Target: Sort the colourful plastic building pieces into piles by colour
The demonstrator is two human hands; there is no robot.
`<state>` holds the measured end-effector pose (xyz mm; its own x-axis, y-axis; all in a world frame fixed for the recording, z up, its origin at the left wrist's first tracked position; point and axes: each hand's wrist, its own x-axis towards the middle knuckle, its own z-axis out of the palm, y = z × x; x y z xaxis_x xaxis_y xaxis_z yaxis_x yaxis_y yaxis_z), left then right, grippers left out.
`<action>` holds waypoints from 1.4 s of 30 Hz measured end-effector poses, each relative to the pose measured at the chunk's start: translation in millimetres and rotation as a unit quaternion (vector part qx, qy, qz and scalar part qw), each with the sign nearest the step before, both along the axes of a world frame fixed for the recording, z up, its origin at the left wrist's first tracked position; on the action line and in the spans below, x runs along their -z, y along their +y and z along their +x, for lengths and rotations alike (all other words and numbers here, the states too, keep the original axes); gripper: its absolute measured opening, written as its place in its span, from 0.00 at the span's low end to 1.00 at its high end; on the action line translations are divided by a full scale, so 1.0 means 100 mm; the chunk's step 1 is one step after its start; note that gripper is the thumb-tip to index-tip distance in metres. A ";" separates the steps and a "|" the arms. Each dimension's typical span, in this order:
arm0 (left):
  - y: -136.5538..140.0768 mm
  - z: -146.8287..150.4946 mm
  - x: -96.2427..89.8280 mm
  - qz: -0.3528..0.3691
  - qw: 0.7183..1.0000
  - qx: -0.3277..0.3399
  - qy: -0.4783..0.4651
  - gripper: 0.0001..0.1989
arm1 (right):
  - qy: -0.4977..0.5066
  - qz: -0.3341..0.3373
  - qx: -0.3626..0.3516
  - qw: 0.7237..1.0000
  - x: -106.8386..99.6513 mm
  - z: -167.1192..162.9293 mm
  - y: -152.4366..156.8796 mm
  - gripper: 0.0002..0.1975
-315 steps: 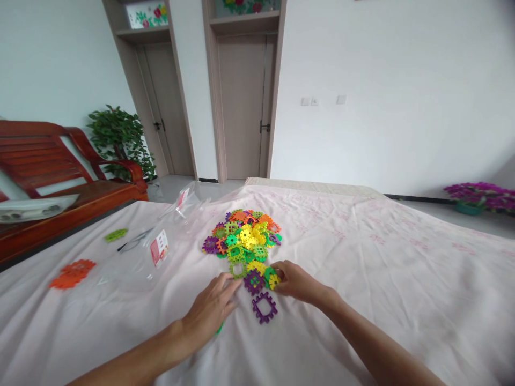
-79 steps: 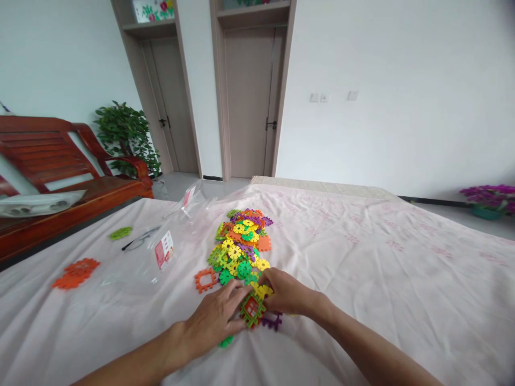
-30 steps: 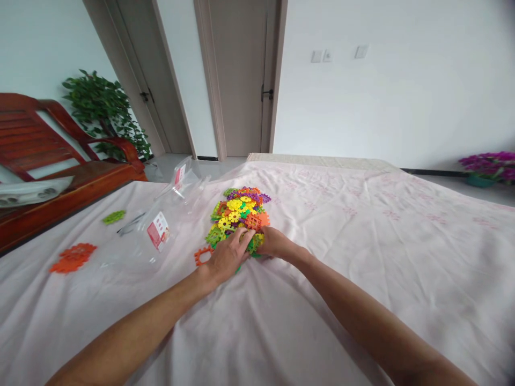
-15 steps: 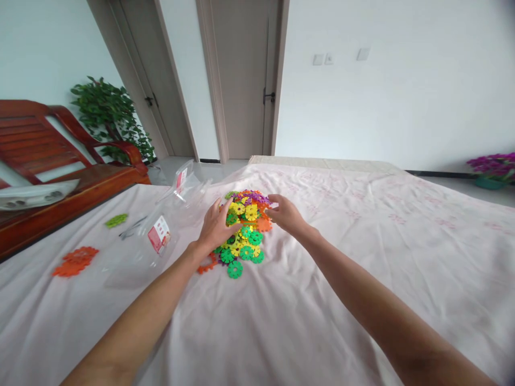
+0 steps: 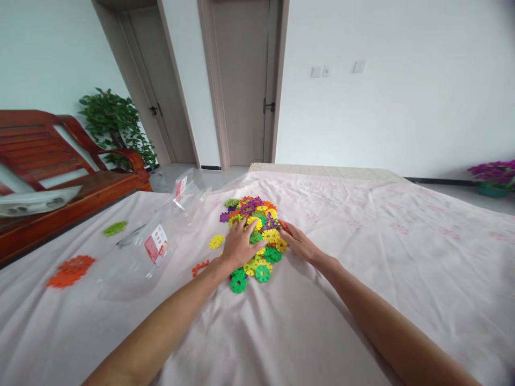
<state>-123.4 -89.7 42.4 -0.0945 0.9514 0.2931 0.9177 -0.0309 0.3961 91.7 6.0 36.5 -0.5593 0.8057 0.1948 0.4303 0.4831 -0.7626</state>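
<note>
A loose heap of notched plastic discs (image 5: 271, 236) in green, yellow, purple and orange lies on the pink-white bed sheet (image 5: 289, 321). On the heap's left side rests my left hand (image 5: 240, 244), fingers spread over the discs. My right hand (image 5: 300, 242) touches the right edge of the heap, its fingers stretched along an orange disc (image 5: 284, 225). Apart from the heap, a yellow disc (image 5: 216, 242) and a partly hidden orange disc (image 5: 200, 267) lie left of my left hand. A green disc (image 5: 238, 283) sits at the near end.
Left of the heap lie two clear plastic containers (image 5: 139, 262) with red-and-white labels. Farther left are stacked orange discs (image 5: 71, 271) and light green discs (image 5: 115, 228). A wooden bench (image 5: 60, 161) stands beyond the sheet's left edge, near a leafy plant (image 5: 110, 120).
Both hands have come down and nearer onto the heap. The heap has spread and shifted right; a yellow disc now lies apart on its left.
</note>
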 end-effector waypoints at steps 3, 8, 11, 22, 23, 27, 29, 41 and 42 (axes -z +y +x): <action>0.01 0.32 -0.02 -0.015 0.999 0.040 -0.006 0.36 | 0.027 0.025 0.014 0.999 0.07 0.10 0.02 0.32; 0.14 0.56 -0.15 -0.001 0.986 0.145 -0.084 0.25 | 0.101 -0.004 0.124 0.987 0.19 0.32 0.07 0.33; 0.34 0.37 -0.27 0.088 0.982 0.094 -0.138 0.26 | 0.130 -0.027 0.174 0.976 0.22 0.41 0.09 0.34; 1.40 -0.59 -0.22 -0.064 0.993 -0.087 -0.043 0.27 | 0.113 -0.003 0.178 0.977 0.20 0.40 0.05 0.33; 1.41 -0.55 -0.19 -0.063 0.995 -0.074 -0.039 0.26 | 0.109 -0.003 0.180 0.978 0.19 0.40 0.06 0.32; 1.37 -0.15 -0.09 -0.045 0.998 -0.017 -0.029 0.24 | 0.119 -0.004 0.208 0.971 0.22 0.40 0.12 0.33; 1.31 0.11 -0.07 -0.045 0.998 0.019 -0.030 0.25 | 0.140 0.010 0.232 0.963 0.24 0.41 0.15 0.33; 0.61 0.40 -0.18 -0.004 0.986 0.122 -0.115 0.30 | 0.182 0.024 0.286 0.940 0.19 0.56 0.16 0.30; 0.44 0.27 -0.15 -0.001 0.993 0.085 -0.080 0.29 | 0.183 0.023 0.283 0.941 0.19 0.56 0.15 0.30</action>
